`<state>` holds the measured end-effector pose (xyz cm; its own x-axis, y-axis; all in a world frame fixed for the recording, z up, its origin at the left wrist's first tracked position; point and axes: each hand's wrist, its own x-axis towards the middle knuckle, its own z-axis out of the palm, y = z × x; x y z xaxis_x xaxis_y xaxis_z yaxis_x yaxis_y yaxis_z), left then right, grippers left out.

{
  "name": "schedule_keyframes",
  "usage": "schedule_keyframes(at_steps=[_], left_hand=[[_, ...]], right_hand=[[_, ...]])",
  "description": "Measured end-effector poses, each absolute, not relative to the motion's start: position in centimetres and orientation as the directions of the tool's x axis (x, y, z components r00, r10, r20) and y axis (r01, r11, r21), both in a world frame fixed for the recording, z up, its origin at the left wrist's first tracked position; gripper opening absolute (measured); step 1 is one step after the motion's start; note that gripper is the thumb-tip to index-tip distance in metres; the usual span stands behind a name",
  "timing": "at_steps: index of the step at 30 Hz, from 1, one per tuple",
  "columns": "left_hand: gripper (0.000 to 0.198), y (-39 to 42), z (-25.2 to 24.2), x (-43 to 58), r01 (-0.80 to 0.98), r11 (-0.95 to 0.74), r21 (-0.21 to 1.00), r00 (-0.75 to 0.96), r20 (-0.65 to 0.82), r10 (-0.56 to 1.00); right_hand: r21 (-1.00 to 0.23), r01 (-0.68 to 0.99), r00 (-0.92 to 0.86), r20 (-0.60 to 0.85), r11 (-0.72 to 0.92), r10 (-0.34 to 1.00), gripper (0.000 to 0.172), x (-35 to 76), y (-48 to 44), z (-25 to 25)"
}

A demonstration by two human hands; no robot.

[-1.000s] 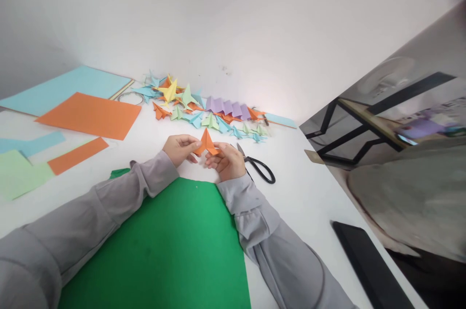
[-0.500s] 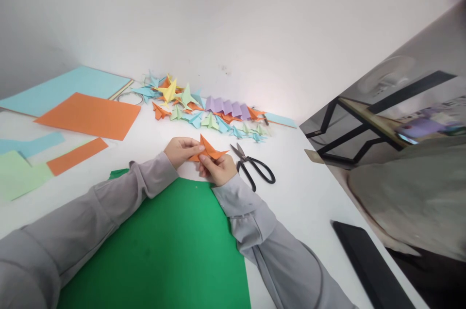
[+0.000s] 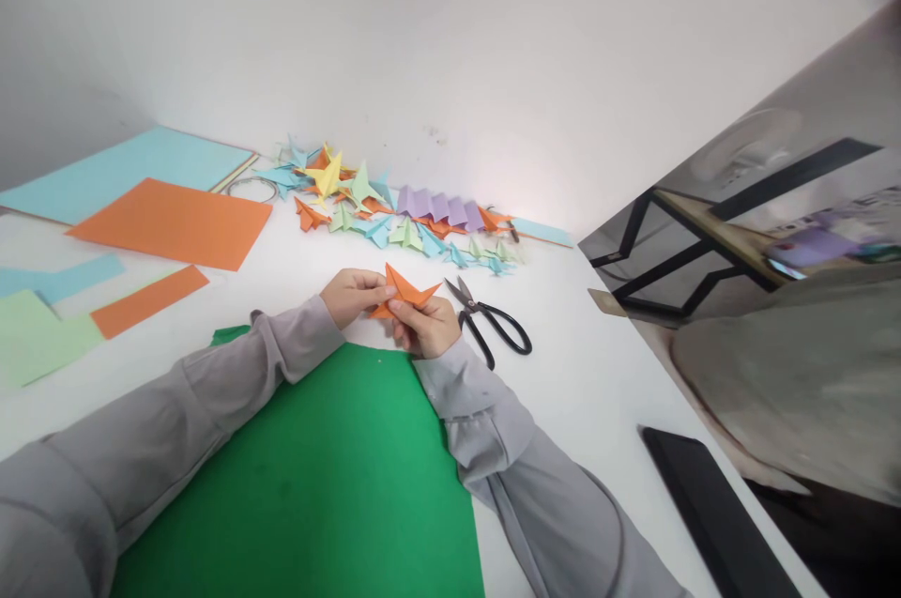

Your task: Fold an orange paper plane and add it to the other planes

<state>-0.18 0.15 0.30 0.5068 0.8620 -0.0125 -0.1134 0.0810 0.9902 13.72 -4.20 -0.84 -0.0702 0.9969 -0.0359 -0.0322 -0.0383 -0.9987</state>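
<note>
Both hands hold a small piece of folded orange paper (image 3: 408, 290) with pointed corners, one tip standing up and another pointing right. My left hand (image 3: 350, 296) pinches its left side between thumb and fingers. On the lower right, my right hand (image 3: 431, 328) grips it with the thumb on top, and its curled fingers are partly hidden beneath. Just right of my right hand lie black-handled scissors (image 3: 485, 316), blades slightly apart. Beneath my forearms is a large green sheet (image 3: 316, 476) on the white table.
Many folded paper shapes (image 3: 328, 176) and a purple pleated strip (image 3: 440, 207) line the wall. Orange (image 3: 175, 222) and blue sheets (image 3: 133, 168) and green paper pieces (image 3: 42, 335) lie left. A black flat object (image 3: 714, 509) is at the right edge, near a person's clothing (image 3: 795, 382).
The folded orange paper has tilted slightly in my fingers and shows more of its flat face. Both hands have shifted a little to the right.
</note>
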Motion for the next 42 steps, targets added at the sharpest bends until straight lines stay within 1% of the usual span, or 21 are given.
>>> schedule_keyframes(at_steps=[3, 7, 9, 13, 18, 21, 23, 27, 32, 37, 40, 42], left_hand=[[0.034, 0.1, 0.5, -0.2, -0.101, 0.074, 0.992, 0.46, -0.019, 0.888], [0.035, -0.1, 0.3, -0.1, -0.135, 0.081, 0.988, 0.504, -0.002, 0.864], [0.036, -0.1, 0.2, -0.1, -0.143, 0.079, 0.987, 0.516, 0.006, 0.857], [0.035, -0.1, 0.1, 0.0, -0.128, 0.071, 0.989, 0.519, 0.006, 0.855], [0.039, -0.2, 0.4, 0.1, -0.106, 0.061, 0.993, 0.525, 0.003, 0.851], [0.041, -0.1, 0.5, 0.1, -0.068, 0.054, 0.996, 0.496, -0.013, 0.868], [0.04, 0.0, 0.4, 0.1, -0.055, 0.044, 0.998, 0.466, -0.013, 0.885], [0.039, 0.0, 0.1, 0.1, -0.068, 0.05, 0.996, 0.455, -0.014, 0.891], [0.039, -0.1, 0.2, 0.1, -0.105, 0.067, 0.992, 0.435, -0.015, 0.9], [0.04, -0.2, 0.5, 0.1, -0.151, 0.114, 0.982, 0.438, -0.037, 0.898], [0.04, 0.0, 0.3, 0.1, -0.162, 0.099, 0.982, 0.435, -0.02, 0.9], [0.04, 0.2, 0.0, 0.1, -0.164, 0.101, 0.981, 0.416, -0.024, 0.909]], right_hand=[[-0.999, -0.019, -0.058, 0.028, 0.027, 0.998, 0.043, 13.5, -4.2, -1.0], [-1.0, -0.007, -0.08, 0.012, 0.012, 0.997, 0.047, 13.4, -4.0, -1.4], [-1.0, 0.022, -0.075, 0.017, 0.019, 0.997, 0.05, 13.5, -3.9, -1.4], [-0.994, 0.075, -0.079, 0.071, 0.077, 0.994, 0.051, 13.6, -4.0, -1.1], [-0.975, 0.212, -0.048, 0.059, 0.068, 0.997, 0.055, 13.8, -4.4, -0.6], [-0.958, 0.267, -0.019, 0.098, 0.1, 0.995, 0.058, 13.6, -4.5, -0.4], [-0.961, 0.269, -0.009, 0.07, 0.069, 0.998, 0.058, 13.4, -4.5, -0.3], [-0.979, 0.203, -0.037, -0.008, 0.0, 0.999, 0.058, 13.2, -4.6, 0.0], [-0.997, 0.077, -0.069, 0.002, 0.007, 0.998, 0.049, 13.3, -4.5, -0.3], [-0.998, 0.061, -0.058, 0.007, 0.011, 0.998, 0.047, 13.3, -4.3, -0.9], [-0.996, -0.075, -0.045, 0.041, 0.038, 0.998, 0.037, 13.4, -4.1, -1.0], [-0.981, -0.185, -0.014, 0.054, 0.051, 0.998, 0.037, 13.5, -3.8, -0.9]])
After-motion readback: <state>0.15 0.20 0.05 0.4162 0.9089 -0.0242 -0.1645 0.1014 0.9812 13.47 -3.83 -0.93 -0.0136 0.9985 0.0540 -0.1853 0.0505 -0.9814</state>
